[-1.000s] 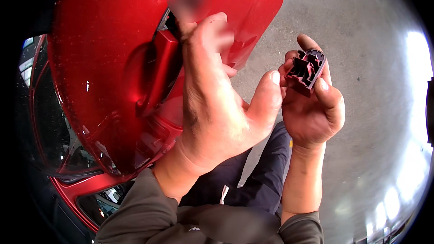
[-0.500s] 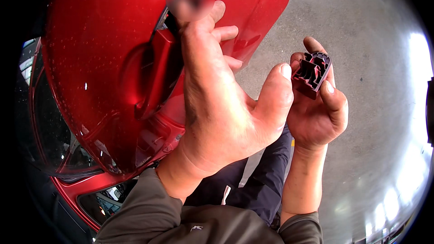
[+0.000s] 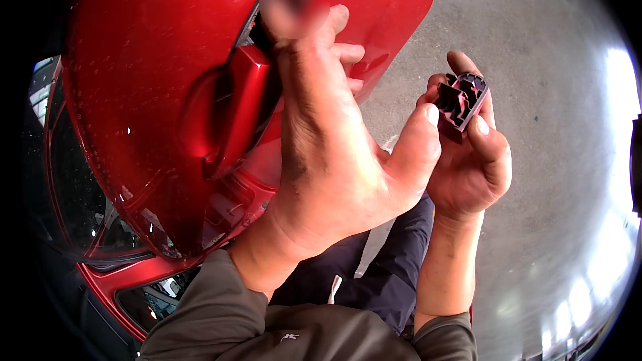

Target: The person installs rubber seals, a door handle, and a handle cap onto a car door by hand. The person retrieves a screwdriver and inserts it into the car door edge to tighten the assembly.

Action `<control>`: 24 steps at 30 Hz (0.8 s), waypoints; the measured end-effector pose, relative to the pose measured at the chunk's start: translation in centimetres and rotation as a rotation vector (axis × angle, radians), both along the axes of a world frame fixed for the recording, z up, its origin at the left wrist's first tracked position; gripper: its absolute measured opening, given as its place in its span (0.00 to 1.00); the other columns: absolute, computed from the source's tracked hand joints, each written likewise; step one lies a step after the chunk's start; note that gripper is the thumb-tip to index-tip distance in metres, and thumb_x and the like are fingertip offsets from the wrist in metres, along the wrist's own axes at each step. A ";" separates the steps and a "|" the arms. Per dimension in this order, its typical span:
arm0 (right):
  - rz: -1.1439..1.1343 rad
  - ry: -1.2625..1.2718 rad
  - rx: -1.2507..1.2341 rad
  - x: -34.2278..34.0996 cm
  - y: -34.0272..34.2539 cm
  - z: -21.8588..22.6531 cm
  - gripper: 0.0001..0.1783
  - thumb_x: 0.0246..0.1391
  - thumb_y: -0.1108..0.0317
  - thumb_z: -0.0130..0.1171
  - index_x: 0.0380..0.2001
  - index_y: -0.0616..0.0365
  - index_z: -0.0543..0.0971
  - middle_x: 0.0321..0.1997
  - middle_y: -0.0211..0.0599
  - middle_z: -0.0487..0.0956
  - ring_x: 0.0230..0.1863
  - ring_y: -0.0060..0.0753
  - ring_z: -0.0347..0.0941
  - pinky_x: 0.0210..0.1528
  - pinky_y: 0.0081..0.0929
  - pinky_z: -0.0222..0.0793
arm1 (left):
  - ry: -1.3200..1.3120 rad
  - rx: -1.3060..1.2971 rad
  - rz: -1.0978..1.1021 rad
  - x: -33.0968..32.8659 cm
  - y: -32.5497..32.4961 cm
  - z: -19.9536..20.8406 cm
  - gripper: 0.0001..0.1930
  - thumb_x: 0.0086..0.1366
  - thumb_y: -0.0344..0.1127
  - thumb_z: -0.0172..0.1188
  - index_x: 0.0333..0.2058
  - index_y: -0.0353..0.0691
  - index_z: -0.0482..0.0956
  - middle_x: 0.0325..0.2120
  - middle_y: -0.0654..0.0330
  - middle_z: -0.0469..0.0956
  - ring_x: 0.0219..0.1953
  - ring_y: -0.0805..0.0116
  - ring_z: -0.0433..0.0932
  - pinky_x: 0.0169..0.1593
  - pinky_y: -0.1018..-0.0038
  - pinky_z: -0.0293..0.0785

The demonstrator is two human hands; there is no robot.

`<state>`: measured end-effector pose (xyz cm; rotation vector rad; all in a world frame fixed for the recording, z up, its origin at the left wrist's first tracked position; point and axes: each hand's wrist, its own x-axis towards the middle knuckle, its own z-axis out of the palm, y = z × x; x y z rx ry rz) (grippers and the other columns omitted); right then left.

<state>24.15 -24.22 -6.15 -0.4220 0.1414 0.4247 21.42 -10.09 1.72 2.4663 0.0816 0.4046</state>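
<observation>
Honestly, that clip [image 3: 461, 99] looks light, stiff, brittle plastic; right hand [image 3: 468, 160] pinches its edges. Left hand [image 3: 334, 154] is spread wide at the door handle [image 3: 244, 107], holding nothing.

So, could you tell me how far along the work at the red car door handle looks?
Done: a small dark plastic part is off the car, pinched in the right hand. In hand: the left hand has its fingertips at the gap beside the red door handle. Left: the part is not on the door.
</observation>
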 end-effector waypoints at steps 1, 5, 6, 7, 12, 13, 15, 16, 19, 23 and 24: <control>-0.003 0.000 -0.020 0.0 0.4 0.3 0.44 0.57 0.61 0.63 0.73 0.67 0.60 0.57 0.46 0.78 0.50 0.38 0.77 0.51 0.34 0.76 | -0.017 -0.026 -0.006 0.0 -0.1 -0.1 0.44 0.61 0.34 0.69 0.69 0.27 0.55 0.70 0.36 0.53 0.57 0.52 0.74 0.53 0.62 0.79; 0.032 -0.062 -0.021 0.9 1.5 1.2 0.38 0.61 0.67 0.62 0.71 0.68 0.63 0.57 0.45 0.78 0.52 0.34 0.78 0.54 0.30 0.76 | -0.002 0.060 -0.093 -0.9 0.2 -0.4 0.48 0.63 0.39 0.69 0.72 0.25 0.49 0.74 0.28 0.44 0.67 0.37 0.68 0.60 0.54 0.77; 0.082 -0.088 0.003 1.4 1.6 1.6 0.37 0.62 0.67 0.62 0.70 0.68 0.64 0.56 0.45 0.78 0.50 0.33 0.78 0.52 0.29 0.76 | 0.002 0.051 -0.119 -1.6 0.4 0.3 0.48 0.63 0.40 0.68 0.72 0.24 0.49 0.74 0.27 0.42 0.67 0.38 0.68 0.61 0.55 0.77; 0.060 -0.076 -0.058 1.6 2.5 2.5 0.33 0.63 0.70 0.62 0.68 0.68 0.67 0.55 0.44 0.79 0.46 0.30 0.77 0.50 0.28 0.76 | 0.034 -0.013 -0.153 -2.8 0.5 0.6 0.48 0.64 0.41 0.68 0.72 0.24 0.49 0.74 0.26 0.41 0.67 0.38 0.69 0.61 0.56 0.77; 0.127 -0.089 -0.122 2.6 3.8 4.8 0.32 0.62 0.71 0.65 0.67 0.67 0.68 0.54 0.39 0.80 0.51 0.27 0.77 0.49 0.25 0.74 | 0.090 -0.064 -0.226 -5.8 1.3 3.4 0.38 0.67 0.45 0.65 0.65 0.23 0.61 0.69 0.23 0.56 0.58 0.44 0.79 0.53 0.63 0.81; 0.141 -0.114 -0.143 2.7 3.9 4.5 0.33 0.62 0.69 0.62 0.68 0.67 0.67 0.53 0.41 0.80 0.47 0.30 0.77 0.48 0.26 0.75 | 0.073 -0.023 -0.228 -6.3 2.0 3.9 0.36 0.67 0.45 0.65 0.63 0.23 0.65 0.67 0.23 0.62 0.55 0.45 0.81 0.50 0.65 0.83; 0.161 -0.143 -0.154 2.9 4.7 4.6 0.34 0.62 0.67 0.59 0.69 0.68 0.67 0.53 0.42 0.79 0.43 0.32 0.78 0.47 0.27 0.76 | -0.021 0.098 -0.256 -6.8 3.6 5.3 0.29 0.67 0.45 0.63 0.55 0.24 0.72 0.58 0.26 0.73 0.48 0.48 0.83 0.48 0.63 0.83; 0.161 -0.139 -0.165 2.9 4.6 4.8 0.33 0.62 0.67 0.59 0.69 0.68 0.67 0.53 0.42 0.79 0.43 0.31 0.78 0.46 0.26 0.76 | -0.069 0.202 -0.293 -6.9 4.4 6.1 0.26 0.68 0.44 0.62 0.52 0.24 0.74 0.53 0.29 0.78 0.45 0.49 0.84 0.48 0.61 0.82; 0.157 -0.136 -0.232 2.9 5.2 6.5 0.32 0.63 0.67 0.60 0.68 0.68 0.68 0.52 0.40 0.79 0.43 0.30 0.77 0.46 0.25 0.75 | -0.101 0.383 -0.207 -7.1 5.8 8.0 0.23 0.66 0.43 0.62 0.51 0.28 0.76 0.49 0.39 0.82 0.46 0.47 0.82 0.52 0.56 0.77; 0.171 -0.123 -0.271 2.8 6.0 6.8 0.30 0.63 0.68 0.63 0.66 0.65 0.68 0.51 0.36 0.80 0.46 0.25 0.77 0.46 0.23 0.73 | -0.055 0.326 -0.123 -6.6 6.9 6.4 0.28 0.63 0.39 0.66 0.57 0.28 0.73 0.55 0.41 0.77 0.51 0.45 0.79 0.55 0.54 0.75; 0.179 -0.102 -0.248 2.8 6.2 7.0 0.31 0.62 0.69 0.66 0.65 0.64 0.68 0.51 0.33 0.80 0.48 0.22 0.76 0.46 0.21 0.72 | -0.034 0.297 -0.116 -6.6 7.0 6.2 0.29 0.63 0.38 0.67 0.59 0.28 0.72 0.56 0.40 0.76 0.52 0.43 0.78 0.56 0.54 0.76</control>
